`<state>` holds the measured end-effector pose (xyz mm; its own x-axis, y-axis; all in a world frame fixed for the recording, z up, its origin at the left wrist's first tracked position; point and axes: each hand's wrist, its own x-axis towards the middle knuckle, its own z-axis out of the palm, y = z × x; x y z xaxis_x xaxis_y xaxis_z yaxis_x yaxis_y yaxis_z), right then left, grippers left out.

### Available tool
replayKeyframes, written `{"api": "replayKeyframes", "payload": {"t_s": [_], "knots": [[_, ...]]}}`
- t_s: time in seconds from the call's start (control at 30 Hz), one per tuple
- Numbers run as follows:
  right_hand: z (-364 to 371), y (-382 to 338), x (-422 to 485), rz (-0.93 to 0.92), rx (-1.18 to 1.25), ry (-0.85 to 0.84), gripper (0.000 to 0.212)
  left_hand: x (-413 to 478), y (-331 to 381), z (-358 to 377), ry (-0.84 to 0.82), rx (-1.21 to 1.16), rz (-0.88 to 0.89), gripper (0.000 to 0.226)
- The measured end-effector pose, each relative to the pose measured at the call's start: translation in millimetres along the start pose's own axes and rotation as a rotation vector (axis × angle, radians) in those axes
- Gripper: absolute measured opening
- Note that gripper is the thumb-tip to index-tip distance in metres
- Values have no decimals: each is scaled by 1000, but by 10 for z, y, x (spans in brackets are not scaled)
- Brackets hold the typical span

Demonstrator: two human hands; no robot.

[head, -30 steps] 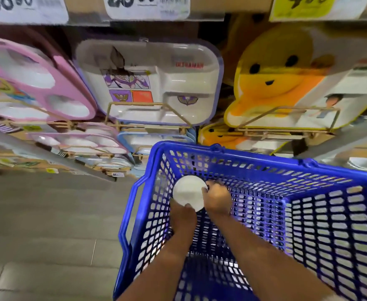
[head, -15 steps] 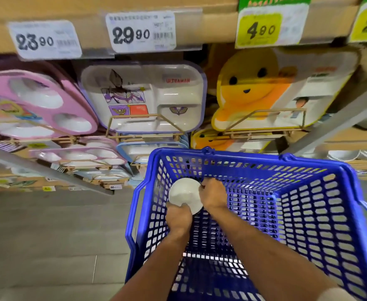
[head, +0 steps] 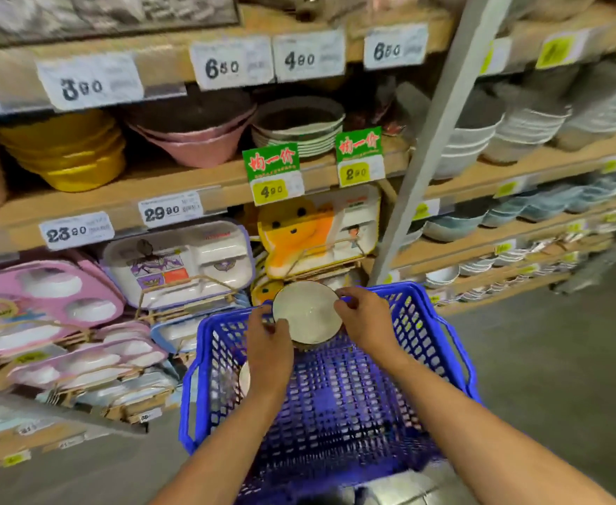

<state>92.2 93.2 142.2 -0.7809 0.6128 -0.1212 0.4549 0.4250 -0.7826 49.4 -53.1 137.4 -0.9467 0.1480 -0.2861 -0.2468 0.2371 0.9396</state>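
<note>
A small white bowl (head: 306,312) is held with its inside facing me, over the far rim of a blue plastic shopping basket (head: 423,344). My left hand (head: 269,344) grips its lower left edge. My right hand (head: 366,317) pinches its right rim. Another white dish (head: 244,379) shows partly inside the basket, behind my left wrist.
Wooden shelves (head: 175,202) fill the left and far side, with divided children's trays (head: 179,267), a yellow-orange tray (head: 299,235), stacked bowls (head: 62,151) and price tags. A grey metal upright (head: 430,140) rises behind the basket. Grey floor (head: 554,359) lies to the right.
Both hands have lifted the white bowl from inside the basket up to its far rim. The view has tilted up, showing higher shelves.
</note>
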Motion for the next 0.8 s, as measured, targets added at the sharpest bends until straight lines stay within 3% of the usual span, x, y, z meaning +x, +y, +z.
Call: {"api": "replayKeyframes", "payload": {"t_s": [0.07, 0.17, 0.33, 0.43, 0.6, 0.8], "knots": [[-370, -63, -55, -26, 23, 65, 25, -113, 237, 156, -50, -15, 81, 40], [-939, -73, -101, -61, 43, 173, 23, -321, 601, 446, -141, -67, 201, 39], [-1868, 31, -204, -39, 205, 225, 18, -781, 1162, 1058, -303, -263, 156, 38], [-2469, 147, -288, -40, 279, 254, 22, -1055, 1401, 1529, -306, -340, 153, 37], [-3513, 369, -437, -130, 428, 205, 23, -1526, 1902, 2358, -246, -423, 124, 28], [-4485, 662, -475, -251, 535, 125, 20, -1859, 2506, 3216, -313, -473, 183, 33]]}}
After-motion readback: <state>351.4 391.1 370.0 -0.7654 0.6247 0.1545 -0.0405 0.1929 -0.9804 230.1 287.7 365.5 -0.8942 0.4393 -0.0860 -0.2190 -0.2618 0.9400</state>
